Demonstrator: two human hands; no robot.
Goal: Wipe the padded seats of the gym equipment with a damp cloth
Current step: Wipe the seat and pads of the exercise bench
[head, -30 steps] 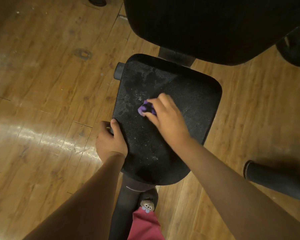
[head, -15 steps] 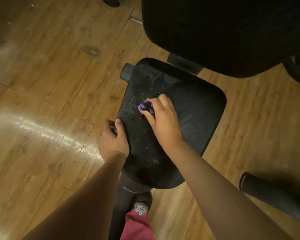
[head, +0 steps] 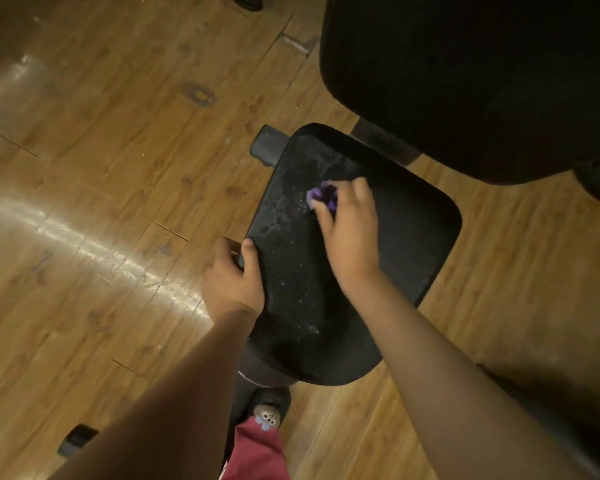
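A black padded seat fills the middle of the head view, speckled with wet marks on its left half. My right hand presses a small purple cloth onto the seat's upper middle; only the cloth's left part shows past my fingers. My left hand grips the seat's left edge, thumb on top of the pad. A larger black back pad hangs above the seat at the top right.
Wooden plank floor surrounds the machine, with a bright glare stripe at the left. A black tube end sticks out at the seat's upper left. A black frame bar runs at the lower right. My red trouser leg and slipper are below the seat.
My right hand has slid the purple cloth a little up the seat toward the back pad. My left hand keeps its grip on the left edge. The camera has shifted slightly.
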